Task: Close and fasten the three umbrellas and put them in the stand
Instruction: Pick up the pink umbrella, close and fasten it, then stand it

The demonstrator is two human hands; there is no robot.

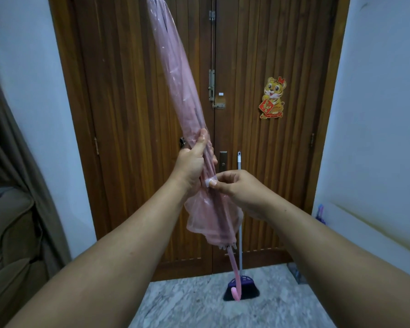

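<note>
A translucent pink umbrella (178, 74) is folded shut and held upright, tip out of frame at the top, its pink hooked handle (236, 290) hanging near the floor. My left hand (192, 162) is wrapped around the gathered canopy at mid height. My right hand (237, 188) pinches the small white fastening strap tab (210, 182) against the canopy just below my left hand. The other two umbrellas and the stand are not clearly visible.
A wooden double door (258, 55) with latches and a tiger sticker (272, 98) fills the view ahead. A broom (240, 290) leans against the door behind the umbrella. Brown fabric-covered furniture (12, 221) is at the left, a white wall at the right.
</note>
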